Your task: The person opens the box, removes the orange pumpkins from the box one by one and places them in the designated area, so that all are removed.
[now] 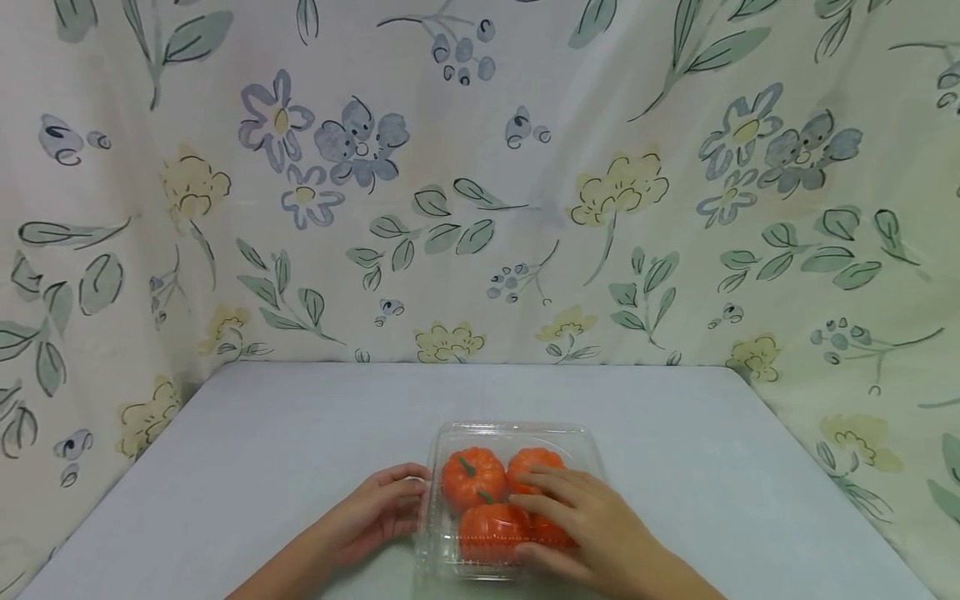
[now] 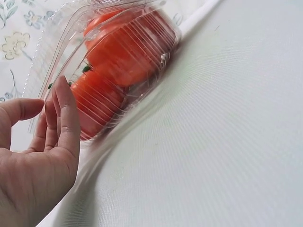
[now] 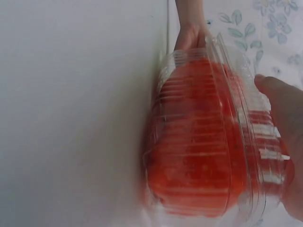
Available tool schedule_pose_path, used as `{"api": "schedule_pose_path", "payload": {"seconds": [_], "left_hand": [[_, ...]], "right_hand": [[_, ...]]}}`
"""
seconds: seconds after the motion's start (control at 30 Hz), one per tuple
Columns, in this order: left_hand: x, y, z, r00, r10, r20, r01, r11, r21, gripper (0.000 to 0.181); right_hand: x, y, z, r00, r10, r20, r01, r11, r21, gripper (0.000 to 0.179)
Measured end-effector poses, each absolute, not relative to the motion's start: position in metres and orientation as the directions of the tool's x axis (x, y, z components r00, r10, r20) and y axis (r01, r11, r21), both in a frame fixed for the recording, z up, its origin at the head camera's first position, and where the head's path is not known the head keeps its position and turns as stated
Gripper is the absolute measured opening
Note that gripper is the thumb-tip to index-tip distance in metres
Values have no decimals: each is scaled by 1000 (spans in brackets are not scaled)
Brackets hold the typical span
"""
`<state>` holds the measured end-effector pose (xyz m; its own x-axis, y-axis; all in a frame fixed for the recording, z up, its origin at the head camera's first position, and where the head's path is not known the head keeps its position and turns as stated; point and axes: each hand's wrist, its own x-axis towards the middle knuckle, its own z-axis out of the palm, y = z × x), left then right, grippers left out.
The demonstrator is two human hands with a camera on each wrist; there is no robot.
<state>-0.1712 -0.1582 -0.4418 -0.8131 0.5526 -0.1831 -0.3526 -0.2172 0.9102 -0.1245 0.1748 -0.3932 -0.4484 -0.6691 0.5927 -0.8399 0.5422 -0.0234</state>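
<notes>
A clear plastic clamshell box (image 1: 588,442) sits on the table, its lid down over several small orange pumpkins (image 1: 474,479) with green stems. Across the right part of the lid lies my right hand (image 1: 588,521), fingers spread, covering some of the pumpkins. My left hand (image 1: 378,510) is at the box's left side, fingertips right at the rim. In the left wrist view the fingers of that hand (image 2: 45,142) are fairly straight, with the thumb apart from them near the rim. The right wrist view shows the thumb of my right hand (image 3: 284,109) over the lid.
A white-covered table (image 1: 300,433) spreads around the box on every side. Behind it hangs a curtain (image 1: 480,250) printed with flowers and leaves, which also comes down along the table's left and right edges.
</notes>
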Motion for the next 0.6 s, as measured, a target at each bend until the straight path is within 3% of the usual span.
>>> {"api": "schedule_pose_path", "payload": {"seconds": [0.23,0.4,0.6], "left_hand": [[-172,-156,-442,-810,567,-150,-338,-242,909,13],[-172,-156,-445,-810,572,-132,-332,-261,907,16],[-174,-157,-448,-809,579,-104,-314,-276,908,17]], "right_hand": [[-125,192,-396,-458,-628,629,-842,532,-82,34],[-125,203,-397,-499,-582,642,-830,533,-162,30],[-128,213,-399,-503,-545,670,-846,468,-255,30]]}}
